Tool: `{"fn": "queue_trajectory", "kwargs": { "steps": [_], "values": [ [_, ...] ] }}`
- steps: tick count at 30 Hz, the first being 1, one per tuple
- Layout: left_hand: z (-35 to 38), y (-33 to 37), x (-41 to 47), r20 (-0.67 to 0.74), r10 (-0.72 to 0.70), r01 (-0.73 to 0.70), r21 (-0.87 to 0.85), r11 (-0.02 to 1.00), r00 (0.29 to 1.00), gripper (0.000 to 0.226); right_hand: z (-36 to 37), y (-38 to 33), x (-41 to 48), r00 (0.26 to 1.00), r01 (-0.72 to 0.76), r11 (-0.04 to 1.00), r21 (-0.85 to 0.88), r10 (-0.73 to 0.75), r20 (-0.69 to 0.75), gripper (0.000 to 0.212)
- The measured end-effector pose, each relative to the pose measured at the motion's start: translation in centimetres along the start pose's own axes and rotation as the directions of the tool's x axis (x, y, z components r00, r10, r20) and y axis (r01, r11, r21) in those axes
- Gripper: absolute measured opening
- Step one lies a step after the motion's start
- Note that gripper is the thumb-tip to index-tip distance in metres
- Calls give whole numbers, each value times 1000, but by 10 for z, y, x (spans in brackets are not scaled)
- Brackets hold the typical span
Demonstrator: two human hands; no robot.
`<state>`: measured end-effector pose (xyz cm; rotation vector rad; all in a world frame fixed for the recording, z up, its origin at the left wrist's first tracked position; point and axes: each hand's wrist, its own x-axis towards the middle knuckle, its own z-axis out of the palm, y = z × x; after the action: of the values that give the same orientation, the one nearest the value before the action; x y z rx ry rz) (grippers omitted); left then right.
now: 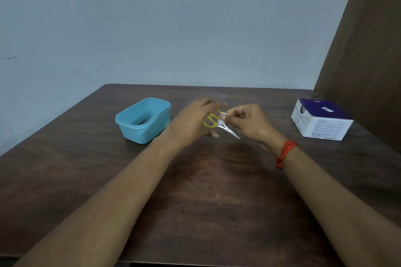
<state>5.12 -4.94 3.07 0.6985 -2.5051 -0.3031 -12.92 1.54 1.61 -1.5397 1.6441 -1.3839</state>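
Just right of the blue tub (143,120), above the counter (217,180), the left hand (191,121) grips the yellow-handled scissors (212,123). The right hand (249,123) pinches a small white scrap (222,119) touching the scissors. A white box (321,121) sits far right of the tub.

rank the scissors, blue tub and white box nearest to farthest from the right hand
1. scissors, just left of the right hand, by the paper scrap it pinches
2. white box, off to the right
3. blue tub, left, beyond the left hand
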Motion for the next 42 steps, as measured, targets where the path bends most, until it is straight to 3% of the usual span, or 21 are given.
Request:
{"fn": "queue_trajectory", "kwargs": {
  "steps": [4, 7, 9, 12, 15, 18, 22, 26, 33, 36, 42],
  "values": [
    [1, 11, 6, 23, 103, -105, 264, 959, 994, 64, -10, 0, -1, 999, -46, 996, 79, 47, -12, 13],
    [1, 11, 4, 16, 36, -39, 275, 961, 999, 59, -9, 3, 1, 994, -108, 982, 152, 109, 0, 13],
    [-1, 8, 3, 10, -39, 34, 274, 961, 999, 59, -9, 8, 4, 989, -116, 968, 221, 134, -70, 16],
    [-13, 8, 2, -96, -99, 122, 273, 954, 990, 48, -10, 21, 8, 964, -86, 965, 247, 143, -223, 18],
    [-37, 9, 0, -278, -179, 250, 247, 936, 944, 32, -4, 32, 8, 970, -42, 984, 172, 82, -230, 20],
    [-66, -2, -8, -369, -368, 488, 321, 812, 854, 27, 0, 37, 7, 979, -16, 994, 108, 38, -202, 20],
    [-105, -26, -16, -323, -604, 680, 455, 576, 728, 47, 1, 44, 10, 986, -13, 999, 44, 21, -166, 20],
    [-113, -41, -14, -176, -719, 670, 557, 491, 673, 50, 5, 45, 11, 988, -16, 1000, 22, 19, -151, 19],
    [-100, -52, -9, -37, -759, 570, 685, 455, 650, 38, 6, 43, 10, 989, -22, 1000, 22, 25, -149, 20],
    [-91, -59, -9, 10, -738, 509, 718, 475, 674, 20, 4, 45, 10, 988, -19, 1000, 2, 19, -152, 20],
    [-86, -70, -9, 91, -677, 476, 644, 599, 730, 15, 4, 45, 10, 989, -25, 1000, 8, 26, -146, 19]
  ]
}}
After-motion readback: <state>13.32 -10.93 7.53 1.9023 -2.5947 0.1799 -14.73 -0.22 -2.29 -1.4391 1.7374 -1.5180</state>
